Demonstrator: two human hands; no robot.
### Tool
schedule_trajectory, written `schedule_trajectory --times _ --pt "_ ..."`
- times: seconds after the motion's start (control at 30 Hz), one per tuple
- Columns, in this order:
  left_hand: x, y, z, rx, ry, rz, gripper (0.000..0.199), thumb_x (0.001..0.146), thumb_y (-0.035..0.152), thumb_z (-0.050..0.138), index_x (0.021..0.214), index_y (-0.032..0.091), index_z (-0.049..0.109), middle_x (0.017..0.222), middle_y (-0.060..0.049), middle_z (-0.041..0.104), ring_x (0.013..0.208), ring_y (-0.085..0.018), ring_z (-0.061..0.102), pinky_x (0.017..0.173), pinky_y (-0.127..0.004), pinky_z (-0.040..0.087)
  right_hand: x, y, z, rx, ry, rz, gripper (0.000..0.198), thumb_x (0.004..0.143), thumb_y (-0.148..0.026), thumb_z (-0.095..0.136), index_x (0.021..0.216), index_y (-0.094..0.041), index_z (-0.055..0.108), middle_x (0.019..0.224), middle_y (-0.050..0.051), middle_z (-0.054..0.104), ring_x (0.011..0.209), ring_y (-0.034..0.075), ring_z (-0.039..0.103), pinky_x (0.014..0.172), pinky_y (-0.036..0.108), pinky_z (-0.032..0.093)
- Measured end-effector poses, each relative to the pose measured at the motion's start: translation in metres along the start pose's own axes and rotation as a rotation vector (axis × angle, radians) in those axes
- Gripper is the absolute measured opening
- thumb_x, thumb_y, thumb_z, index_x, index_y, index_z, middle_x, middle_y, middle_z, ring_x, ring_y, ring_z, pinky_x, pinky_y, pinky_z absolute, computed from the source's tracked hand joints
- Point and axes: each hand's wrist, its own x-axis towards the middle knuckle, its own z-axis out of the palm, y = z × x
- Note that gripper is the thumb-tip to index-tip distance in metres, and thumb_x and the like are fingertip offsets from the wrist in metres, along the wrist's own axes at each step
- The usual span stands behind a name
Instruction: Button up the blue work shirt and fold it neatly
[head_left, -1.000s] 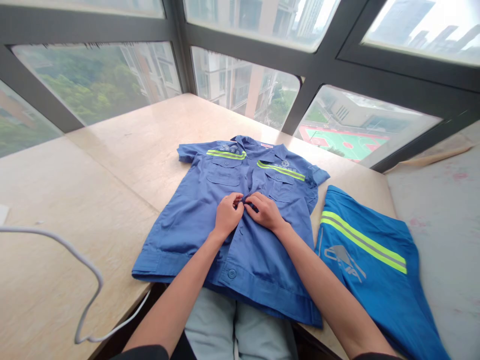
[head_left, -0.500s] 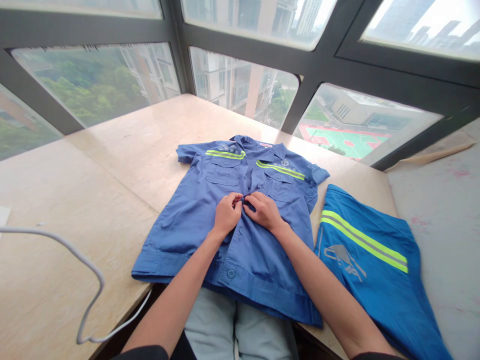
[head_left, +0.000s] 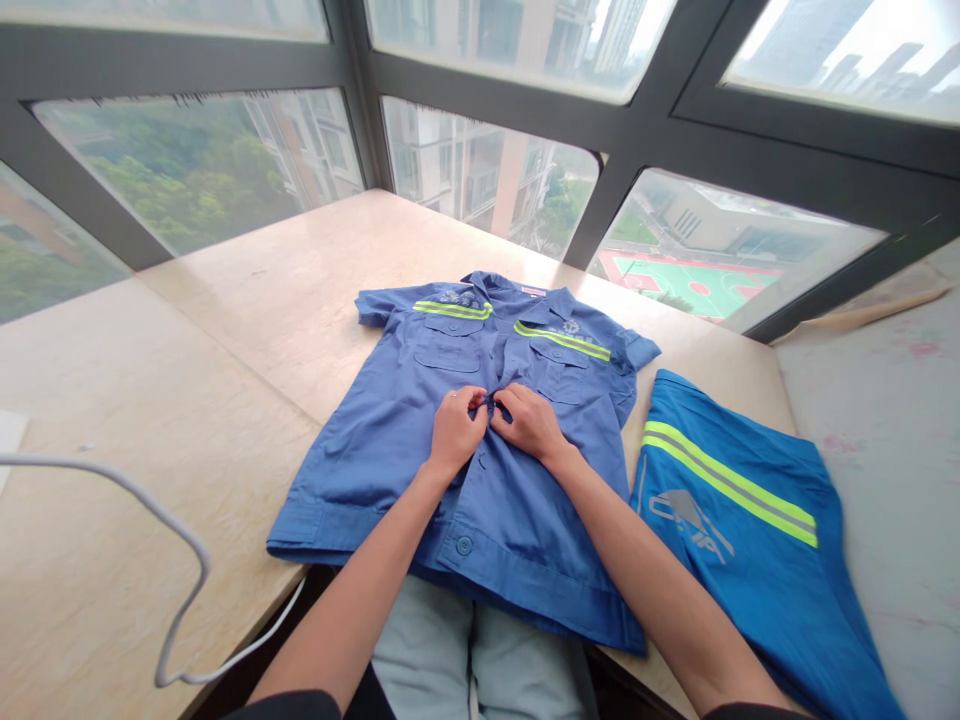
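In the head view, the shirt [head_left: 375,430] lies face up on the tabletop [head_left: 225,350], the left hand [head_left: 458,428] and right hand [head_left: 527,424] pinching its front edges midway, fingers [head_left: 474,391] narrow. The hem button [head_left: 464,546] looks fastened; above the hands, the collar [head_left: 555,304] end seems left undone. Knuckles hide the gripped spot; the blue garment [head_left: 720,560] is cut off below

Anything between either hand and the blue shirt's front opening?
Nothing visible. The left hand and right hand both have their fingers directly on the blue shirt at its front opening. The brighter blue garment lies right, the white cable left; neither is between.
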Motion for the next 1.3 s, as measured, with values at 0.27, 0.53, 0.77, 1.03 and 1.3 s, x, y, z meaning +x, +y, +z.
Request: schedule_trajectory --times 0.27,0.53,0.77,1.03,1.3 --pt "0.0 0.002 0.001 0.233 0.003 0.168 0.021 0.085 0.017 0.058 0.105 0.013 0.065 0.105 -0.01 0.068 0.1 -0.026 0.059 0.094 -0.039 0.045 -0.002 0.006 0.001 0.094 0.065 0.031 0.028 0.104 -0.028 0.042 0.087 -0.017 0.061 0.087 0.008 0.061 0.083 0.02 0.057 0.076 0.031 0.044" --pt "-0.006 0.008 0.0 0.42 -0.035 0.137 0.035 0.089 0.021 0.055 0.122 0.014 0.063 0.134 -0.015 0.06 0.124 -0.031 0.053 0.098 -0.044 0.041 0.0 0.007 0.0 0.024 0.143 0.146 0.022 0.1 -0.025 0.043 0.106 -0.015 0.062 0.104 0.013 0.062 0.097 0.026 0.055 0.089 0.039 0.044" --pt "-0.015 0.001 -0.008 0.515 -0.093 0.174 0.045 0.098 0.023 0.042 0.141 0.014 0.053 0.149 -0.016 0.048 0.138 -0.027 0.045 0.104 -0.046 0.036 0.002 0.012 0.01 -0.082 0.048 0.261 0.043 0.099 -0.03 0.048 0.136 -0.009 0.055 0.141 0.018 0.051 0.128 0.032 0.046 0.106 0.045 0.037" --pt "-0.018 -0.006 -0.018 0.594 -0.157 0.209 0.048 0.101 0.033 0.042 0.145 0.018 0.051 0.154 -0.018 0.039 0.143 -0.031 0.038 0.116 -0.055 0.024 -0.003 0.021 0.012 -0.157 -0.181 0.192 0.056 0.104 -0.039 0.036 0.149 -0.006 0.045 0.156 0.018 0.035 0.144 0.031 0.032 0.118 0.048 0.027" --pt "-0.015 -0.021 -0.032 0.592 -0.227 0.235 0.055 0.098 0.047 0.047 0.147 0.02 0.05 0.156 -0.017 0.036 0.147 -0.031 0.031 0.12 -0.054 0.017 -0.003 0.022 0.009 -0.183 -0.265 0.216 0.06 0.105 -0.043 0.035 0.154 -0.008 0.039 0.16 0.015 0.026 0.148 0.031 0.024 0.121 0.049 0.02"
